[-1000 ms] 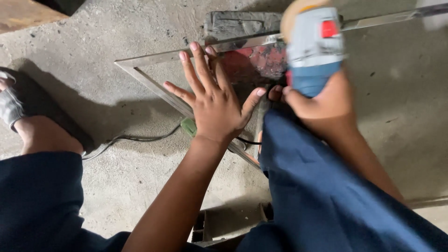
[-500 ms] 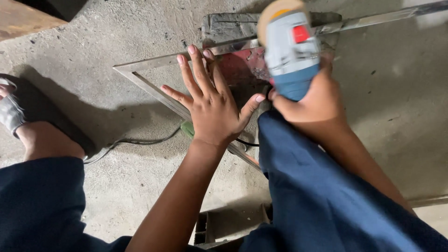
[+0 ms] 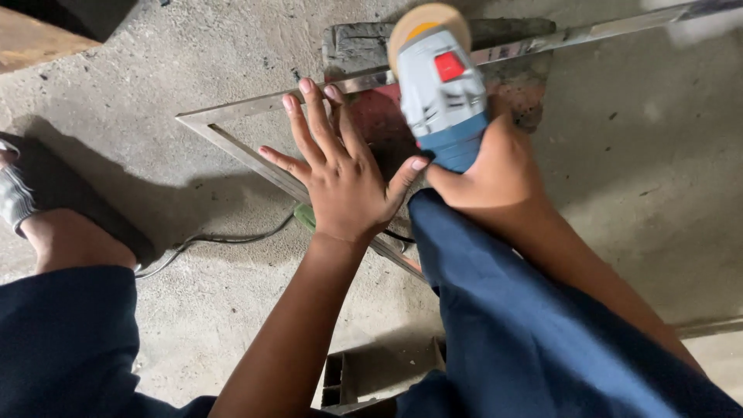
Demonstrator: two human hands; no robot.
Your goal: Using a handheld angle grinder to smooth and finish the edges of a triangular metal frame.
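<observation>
My left hand (image 3: 340, 174) lies flat, fingers spread, pressing on a metal frame (image 3: 232, 116) whose bars meet at a corner on the concrete floor. My right hand (image 3: 495, 166) grips the blue body of a grey and blue angle grinder (image 3: 439, 93). The grinder's round tan disc (image 3: 427, 23) sits over the frame's upper bar, just right of my left fingertips. A reddish block (image 3: 379, 120) lies under the frame beside my left hand.
A dark wooden block (image 3: 364, 39) rests behind the frame bar. A grey power cord (image 3: 224, 240) trails left across the floor. My foot in a sandal (image 3: 31, 209) is at the left. A small metal piece (image 3: 348, 375) stands near my knees.
The grinder and my right hand have shifted left along the bar toward my left hand. My left hand has stayed flat on the frame.
</observation>
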